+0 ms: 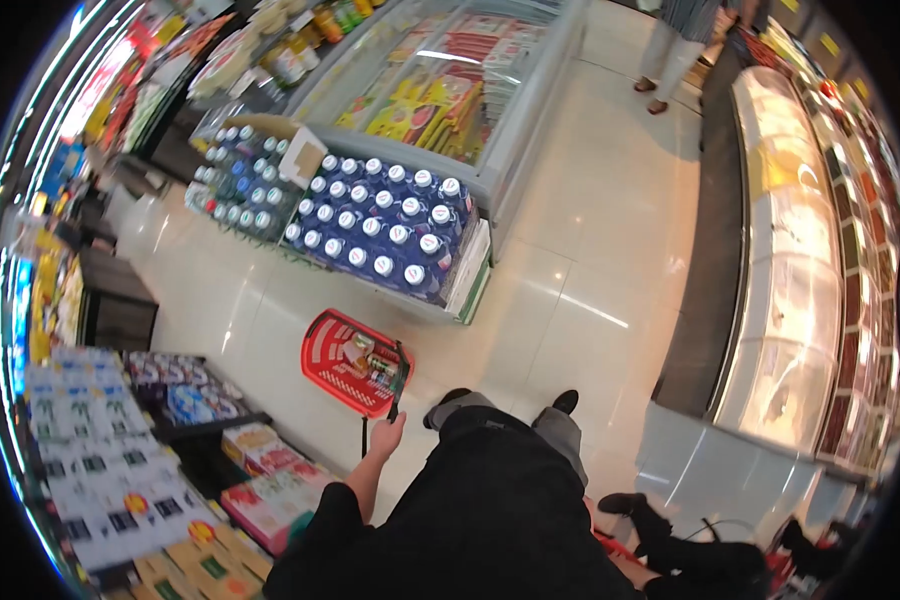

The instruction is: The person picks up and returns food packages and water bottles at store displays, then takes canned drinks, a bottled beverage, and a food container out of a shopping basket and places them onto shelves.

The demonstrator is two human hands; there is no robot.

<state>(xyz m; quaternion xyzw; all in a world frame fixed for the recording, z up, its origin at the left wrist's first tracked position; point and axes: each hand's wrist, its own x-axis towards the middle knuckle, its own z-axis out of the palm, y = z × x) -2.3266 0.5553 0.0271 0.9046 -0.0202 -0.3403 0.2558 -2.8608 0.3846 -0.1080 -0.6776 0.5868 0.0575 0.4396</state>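
A red shopping basket (327,378) with several small packaged items inside is at the lower centre, left of my feet. My left hand (388,435) is closed around the basket's black handle at its near edge. My right hand is hidden; only part of the right forearm (632,572) shows at the bottom, beside something red. Between my left hand and the bottle display lies pale tiled floor (440,350).
Blue bottles with white caps (380,222) stand beside clear bottles (238,185), by a glass-topped freezer (505,165). Stacked boxes (100,450) are at left, a lit counter (790,270) at right. People (670,55) stand at the top and lower right.
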